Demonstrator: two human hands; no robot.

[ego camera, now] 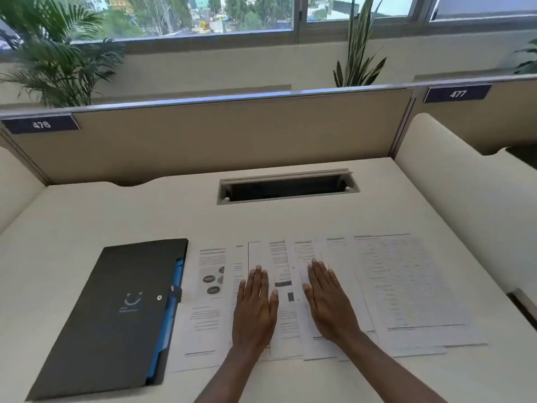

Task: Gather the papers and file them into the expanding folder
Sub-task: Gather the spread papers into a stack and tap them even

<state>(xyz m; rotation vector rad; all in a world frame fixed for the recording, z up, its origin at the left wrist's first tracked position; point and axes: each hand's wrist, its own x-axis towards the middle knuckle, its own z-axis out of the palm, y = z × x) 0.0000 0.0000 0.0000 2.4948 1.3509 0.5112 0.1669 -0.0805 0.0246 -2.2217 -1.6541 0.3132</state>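
Note:
Several printed papers [406,286] lie fanned out and overlapping across the middle of the cream desk [87,216]. A black expanding folder [116,315] with blue inner pockets lies closed to their left, its clasp side touching the leftmost sheet. My left hand [255,306] rests flat, palm down, on the papers near the middle of the fan. My right hand [329,298] lies flat on the sheets just to the right of it. Both hands have fingers stretched out and hold nothing.
A rectangular cable slot [287,189] opens in the desk behind the papers. A beige partition [218,132] closes the far side, with curved side panels left and right [453,199]. Plants stand beyond the partition by the window.

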